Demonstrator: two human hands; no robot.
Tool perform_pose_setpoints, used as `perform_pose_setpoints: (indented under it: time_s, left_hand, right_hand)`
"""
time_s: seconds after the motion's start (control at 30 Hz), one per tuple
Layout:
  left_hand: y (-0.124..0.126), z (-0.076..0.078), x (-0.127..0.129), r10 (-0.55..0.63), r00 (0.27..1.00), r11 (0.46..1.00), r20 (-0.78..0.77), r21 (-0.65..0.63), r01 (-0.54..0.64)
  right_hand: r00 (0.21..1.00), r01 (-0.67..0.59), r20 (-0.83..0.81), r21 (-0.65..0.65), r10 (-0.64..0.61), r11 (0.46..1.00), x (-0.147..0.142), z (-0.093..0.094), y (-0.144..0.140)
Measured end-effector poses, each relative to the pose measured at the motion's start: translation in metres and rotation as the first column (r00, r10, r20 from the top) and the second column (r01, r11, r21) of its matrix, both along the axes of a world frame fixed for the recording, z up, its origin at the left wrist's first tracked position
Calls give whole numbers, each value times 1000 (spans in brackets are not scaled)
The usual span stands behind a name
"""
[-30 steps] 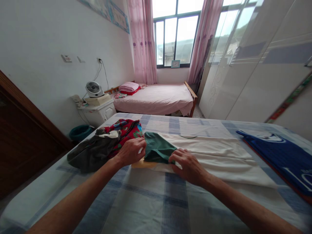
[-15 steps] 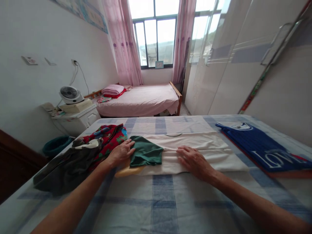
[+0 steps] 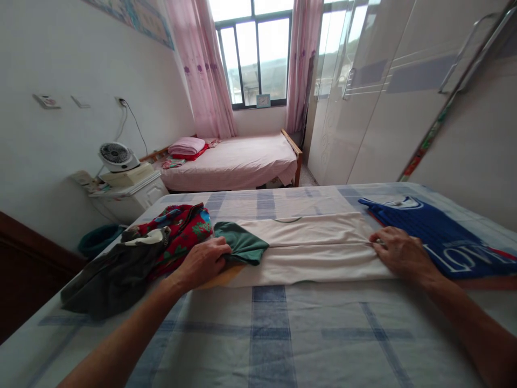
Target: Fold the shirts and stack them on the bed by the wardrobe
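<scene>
A white shirt [image 3: 315, 245] with a green part [image 3: 242, 242] at its left end lies folded into a long strip across the bed. A yellow patch [image 3: 226, 277] shows beneath that end. My left hand [image 3: 205, 261] is closed on the green part's left edge, fingers curled and bunching the cloth. At the strip's far right end my right hand [image 3: 402, 252] pinches the white cloth between thumb and fingers. The cloth between my hands lies flat, with a lengthwise crease along its middle.
Left of the shirt is a heap of a red flowered garment [image 3: 189, 229] and a dark grey garment [image 3: 113, 275]. A folded blue top [image 3: 440, 237] with white lettering lies at the right. Beyond the checked bed [image 3: 270, 323] stands a pink-covered bed [image 3: 242, 161].
My right hand has slid right from the shirt's middle to its right end and pinched it. My left hand has moved slightly right and down, curling onto the green cloth.
</scene>
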State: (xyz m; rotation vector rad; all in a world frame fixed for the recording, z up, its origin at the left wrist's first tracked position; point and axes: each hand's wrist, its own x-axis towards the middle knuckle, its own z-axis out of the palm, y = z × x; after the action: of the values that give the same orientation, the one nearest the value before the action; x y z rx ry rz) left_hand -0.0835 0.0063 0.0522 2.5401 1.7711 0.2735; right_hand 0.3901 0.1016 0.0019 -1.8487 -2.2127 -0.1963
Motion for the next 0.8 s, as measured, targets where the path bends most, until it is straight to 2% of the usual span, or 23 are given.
perform_pose_setpoints:
  time_s: [0.13,0.23,0.33,0.43,0.5,0.57,0.63,0.73,0.8]
  left_hand:
    - [9,14,4,-27,972,994,235,-96,51]
    - [36,11,17,-12,941,1000,339,-7,16]
    - [62,-7,31,-41,967,999,253,15,39]
    - [73,-32,30,-20,998,1000,66,-5,21]
    - [72,-48,15,83,997,996,-6,19,-83]
    - [68,-61,-5,196,980,980,-27,52,-194]
    - [66,-70,-22,266,964,961,-23,79,-263]
    - [67,-73,-32,294,956,953,15,68,-294]
    - [67,-65,-29,303,950,952,76,10,-305]
  right_hand:
    - [998,-66,-13,91,68,994,-15,20,3]
    - [979,-194,-38,157,202,968,-60,37,5]
    - [926,-369,-31,135,376,920,-117,38,9]
    - [875,-481,-15,76,483,873,-147,19,18]
    - [898,-440,3,6,440,898,-139,2,27]
    - [958,-282,38,-39,284,959,-114,-14,38]
    - [989,-122,84,-25,124,992,-85,-24,47]
    - [990,-46,135,-6,46,999,-58,-29,54]
    - [988,-48,145,-4,48,999,-54,-27,54]
